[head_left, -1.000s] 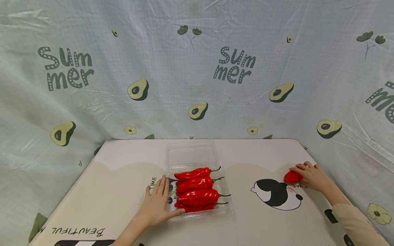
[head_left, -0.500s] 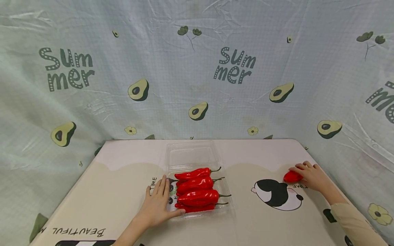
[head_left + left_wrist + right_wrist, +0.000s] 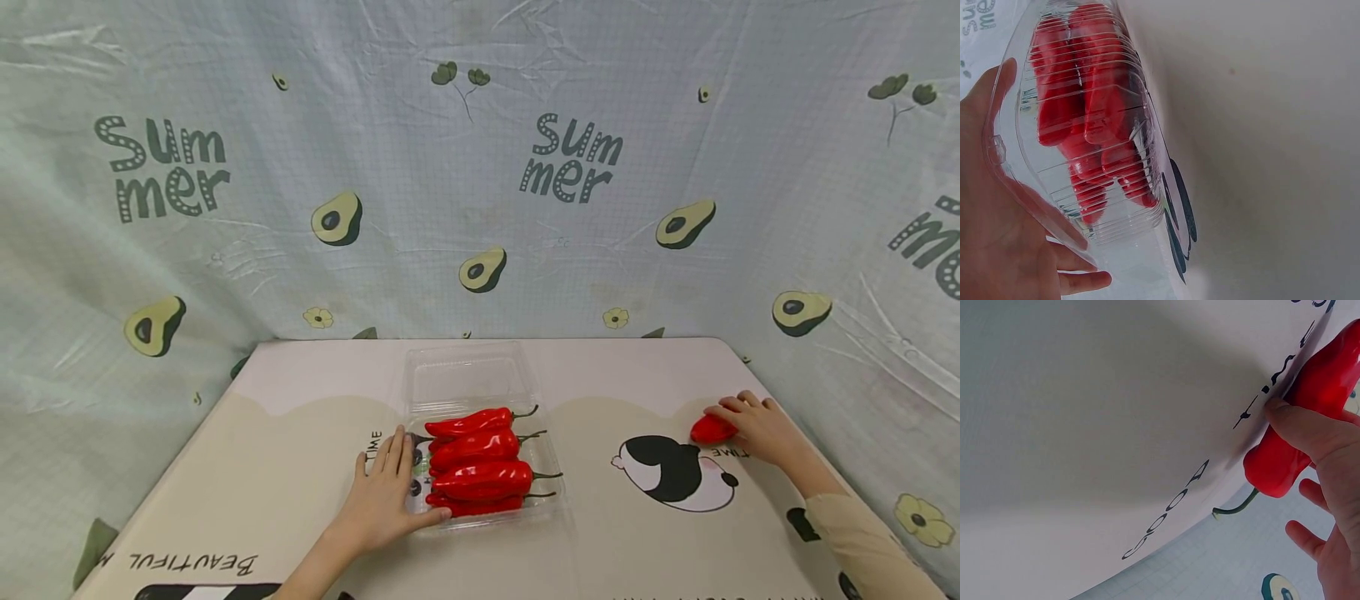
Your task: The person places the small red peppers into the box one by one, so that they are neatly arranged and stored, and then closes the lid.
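A clear plastic clamshell box [image 3: 553,454] lies with its lid laid back in the middle of the table. Several red chili peppers [image 3: 483,481] lie side by side in it, most green stems pointing right. My left hand [image 3: 378,504] rests against the box's left side and near corner, fingers fairly straight and thumb along the front edge; the left wrist view shows it at the rim. Far right, my right hand [image 3: 761,432] holds another red chili pepper [image 3: 1322,394] between thumb and fingers. That pepper lies at table level, its green stem [image 3: 1238,509] showing in the right wrist view.
The light table mat [image 3: 300,467] bears a printed dog face [image 3: 675,475] between the box and my right hand. A pale curtain [image 3: 420,167] with avocado prints hangs behind and along both sides of the table.
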The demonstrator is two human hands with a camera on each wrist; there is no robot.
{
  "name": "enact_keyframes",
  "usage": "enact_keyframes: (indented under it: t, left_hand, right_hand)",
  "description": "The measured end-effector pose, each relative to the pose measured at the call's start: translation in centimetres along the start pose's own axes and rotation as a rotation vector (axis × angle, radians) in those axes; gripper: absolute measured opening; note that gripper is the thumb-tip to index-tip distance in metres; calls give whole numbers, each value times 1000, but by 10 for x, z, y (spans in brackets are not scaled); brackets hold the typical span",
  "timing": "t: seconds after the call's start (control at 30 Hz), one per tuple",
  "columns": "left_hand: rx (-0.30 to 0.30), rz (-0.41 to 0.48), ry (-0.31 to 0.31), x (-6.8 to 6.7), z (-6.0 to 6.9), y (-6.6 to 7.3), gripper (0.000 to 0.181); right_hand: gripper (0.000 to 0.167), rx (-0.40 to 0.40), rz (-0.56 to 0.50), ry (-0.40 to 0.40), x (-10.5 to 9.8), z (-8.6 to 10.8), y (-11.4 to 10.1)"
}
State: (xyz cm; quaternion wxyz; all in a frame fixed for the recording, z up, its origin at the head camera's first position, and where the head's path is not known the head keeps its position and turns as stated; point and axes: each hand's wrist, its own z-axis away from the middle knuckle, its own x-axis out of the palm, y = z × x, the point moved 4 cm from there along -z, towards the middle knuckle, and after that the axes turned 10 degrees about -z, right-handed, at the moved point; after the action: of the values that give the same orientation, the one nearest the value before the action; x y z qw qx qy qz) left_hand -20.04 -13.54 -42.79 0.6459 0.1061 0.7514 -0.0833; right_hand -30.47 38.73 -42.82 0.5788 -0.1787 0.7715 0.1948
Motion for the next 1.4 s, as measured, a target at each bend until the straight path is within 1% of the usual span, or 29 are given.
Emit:
enact_keyframes:
  t: [0.4, 0.5, 0.63, 0.77, 0.93, 1.0, 1.4]
  left_hand:
    - [-3, 3, 6, 1, -1, 0, 109]
    - [-3, 0, 10, 1, -1, 0, 109]
    - [-5, 2, 8, 1, -1, 0, 109]
    - [-10, 15, 3, 0, -2, 0, 109]
    - [-13, 19, -7, 1, -1, -1, 110]
    - [-13, 17, -7, 1, -1, -1, 110]
    - [-13, 19, 8, 1, 0, -1, 109]
  right_hand:
    - [53, -26, 1, 30, -1, 1, -1]
    - [54, -36, 1, 44, -1, 2, -1]
    - [57, -62, 11, 83, -1, 3, -3]
    - [58, -69, 14, 102, -2, 3, -5]
    - [57, -62, 1, 94, -5, 3, -11]
    - [57, -54, -9, 85, -7, 3, -15]
    - [56, -68, -46, 70, -10, -3, -35]
